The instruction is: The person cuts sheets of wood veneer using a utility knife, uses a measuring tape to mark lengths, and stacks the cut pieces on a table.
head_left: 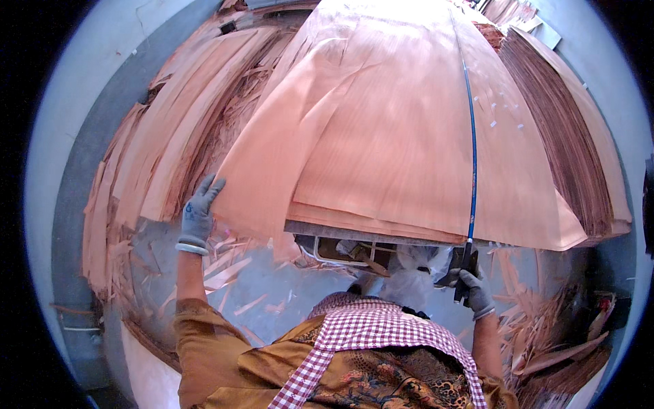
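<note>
My left hand, in a grey glove, grips the left edge of a loose, pinkish veneer sheet, which has folds and lies over a wide stack of veneer. My right hand, gloved too, holds the black handle of a long blue tool. Its thin shaft runs straight away from me across the sheets and rests on the right part of the stack. Small white pieces lie on the veneer to the right of the shaft.
More veneer piles stand at the left and right. Torn strips litter the grey floor. A white metal frame and a translucent plastic bag sit under the stack's near edge. Pale walls surround the piles.
</note>
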A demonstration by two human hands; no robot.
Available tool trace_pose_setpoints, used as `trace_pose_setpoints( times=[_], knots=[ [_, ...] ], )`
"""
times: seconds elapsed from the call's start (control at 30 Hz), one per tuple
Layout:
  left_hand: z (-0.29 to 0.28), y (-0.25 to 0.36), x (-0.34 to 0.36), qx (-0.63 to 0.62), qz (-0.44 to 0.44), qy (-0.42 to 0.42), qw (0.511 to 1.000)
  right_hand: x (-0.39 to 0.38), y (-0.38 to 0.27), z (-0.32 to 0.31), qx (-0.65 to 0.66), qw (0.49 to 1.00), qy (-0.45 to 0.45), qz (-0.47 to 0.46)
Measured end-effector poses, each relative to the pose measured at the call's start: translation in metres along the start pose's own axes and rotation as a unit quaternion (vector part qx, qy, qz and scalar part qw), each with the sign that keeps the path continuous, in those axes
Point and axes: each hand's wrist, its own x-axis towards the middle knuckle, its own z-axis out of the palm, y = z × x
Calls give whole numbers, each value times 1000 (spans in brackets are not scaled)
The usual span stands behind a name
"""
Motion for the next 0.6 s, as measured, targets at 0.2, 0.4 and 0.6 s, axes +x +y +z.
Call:
trace_pose_setpoints(
  times=[0.2, 0.4, 0.6],
  knots=[
    [51, -29, -38, 44, 13, -180, 983, -6, 0, 0, -30, 999, 14, -1],
    [27, 23, -28, 151, -60, -308, 937, -16, 10, -6, -13, 999, 32, 0],
    [68, 29, 7, -141, -78, -7, 987, -2, 14, -21, 32, 994, 92, 39]
  ],
)
